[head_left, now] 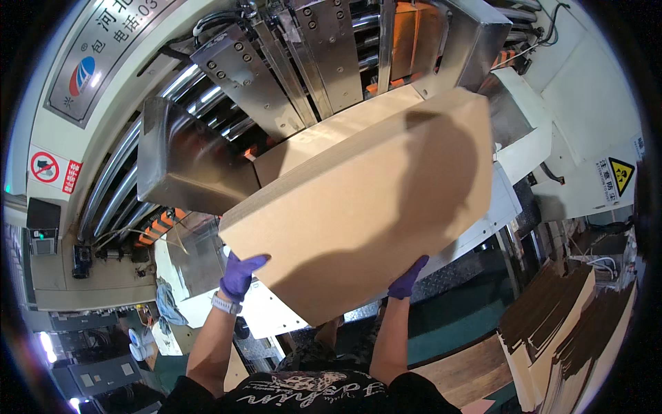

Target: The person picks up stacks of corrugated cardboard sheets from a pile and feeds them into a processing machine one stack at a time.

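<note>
Purple-gloved left hand [238,277], right hand [408,278] grip smooth-faced cardboard slab [372,207].

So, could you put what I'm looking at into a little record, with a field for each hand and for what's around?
Left hand: purple glove, gripping the cardboard by its lower left part
Right hand: purple glove, gripping its lower edge
Left wrist: pale watch
Cardboard: large, brown, tilted, with a dark shadow across its face
Behind it: paler board, steel plates
Far left: blue cloth
Lower right: stacked cardboard sheets
</note>
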{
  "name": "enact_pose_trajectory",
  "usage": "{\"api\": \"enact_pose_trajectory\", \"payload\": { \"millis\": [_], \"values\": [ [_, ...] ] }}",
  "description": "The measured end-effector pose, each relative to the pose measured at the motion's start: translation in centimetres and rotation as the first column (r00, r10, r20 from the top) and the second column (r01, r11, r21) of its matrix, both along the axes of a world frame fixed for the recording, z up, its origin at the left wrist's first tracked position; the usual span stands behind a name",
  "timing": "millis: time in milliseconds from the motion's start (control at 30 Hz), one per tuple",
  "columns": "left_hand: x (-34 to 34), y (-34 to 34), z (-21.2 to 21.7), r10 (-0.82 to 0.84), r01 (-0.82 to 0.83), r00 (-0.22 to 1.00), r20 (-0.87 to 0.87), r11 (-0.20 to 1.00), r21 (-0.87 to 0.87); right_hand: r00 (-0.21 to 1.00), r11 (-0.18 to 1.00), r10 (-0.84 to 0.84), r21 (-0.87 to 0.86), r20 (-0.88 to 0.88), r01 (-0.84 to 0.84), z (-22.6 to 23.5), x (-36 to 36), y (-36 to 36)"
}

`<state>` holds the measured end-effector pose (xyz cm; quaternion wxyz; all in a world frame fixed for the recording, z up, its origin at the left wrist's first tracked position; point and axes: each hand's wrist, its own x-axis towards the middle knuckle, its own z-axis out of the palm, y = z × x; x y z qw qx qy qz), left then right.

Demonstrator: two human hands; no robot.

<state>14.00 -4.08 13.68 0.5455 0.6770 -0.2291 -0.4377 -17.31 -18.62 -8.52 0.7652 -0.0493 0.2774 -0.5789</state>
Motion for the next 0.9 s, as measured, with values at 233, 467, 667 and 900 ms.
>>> {"api": "enact_pose_trajectory", "payload": {
  "millis": [233,467,667,900],
  "values": [
    [4.4,-4.1,-8.0,0.146,-0.197,0.913,-0.38,0.975,-0.1,0.987,0.998,0.033,0.049,-0.158,-0.026,4.1,1.5,-3.1],
    [5.6,-1.1,-14.4,0.13,-0.15,0.969,-0.209,0.985,-0.083,0.915,1.0,0.012,0.012,-0.403,-0.008,2.3,8.9,-7.5],
    [-1.6,11.2,-15.1,0.35,-0.252,0.885,-0.307,0.915,0.314,0.852,0.99,0.141,0.071,-0.504,-0.122,4.9,13.5,-9.0],
    [-3.6,13.1,-15.8,0.265,-0.195,0.902,-0.34,0.954,0.226,0.206,0.667,0.564,0.295,-0.8,-0.684,-0.2,8.0,-13.5]
  ]
}}
